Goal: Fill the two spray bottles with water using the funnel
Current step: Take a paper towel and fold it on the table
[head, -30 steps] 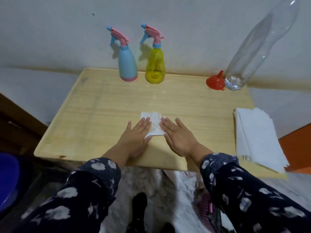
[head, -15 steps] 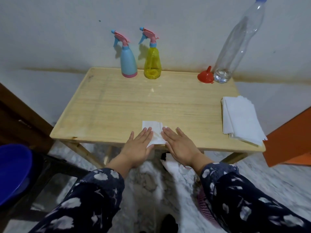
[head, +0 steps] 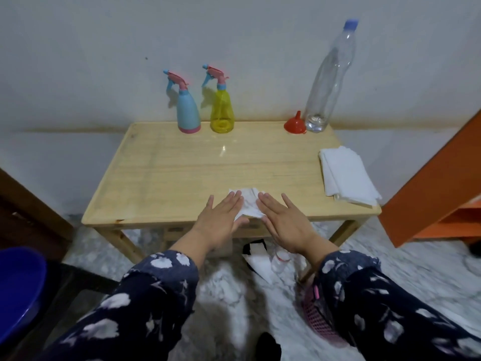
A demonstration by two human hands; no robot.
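A blue spray bottle (head: 188, 113) and a yellow spray bottle (head: 221, 110), both with pink triggers, stand side by side at the back of the wooden table (head: 182, 173). A red funnel (head: 295, 123) sits upside down at the back right, beside a tall clear plastic bottle (head: 329, 79) with a blue cap and a little water at its bottom. My left hand (head: 221, 217) and my right hand (head: 282, 218) lie flat, fingers straight, at the table's front edge, both touching a crumpled white tissue (head: 248, 204) between them.
A stack of white cloths (head: 347, 178) lies at the table's right edge. An orange shelf (head: 440, 188) stands to the right, dark wooden furniture (head: 28, 212) and a blue tub (head: 18, 290) to the left. A pink basket (head: 320, 321) sits on the marble floor.
The camera has drawn back and up, so the table looks smaller and farther. Both hands stay flat on the tissue at the front edge.
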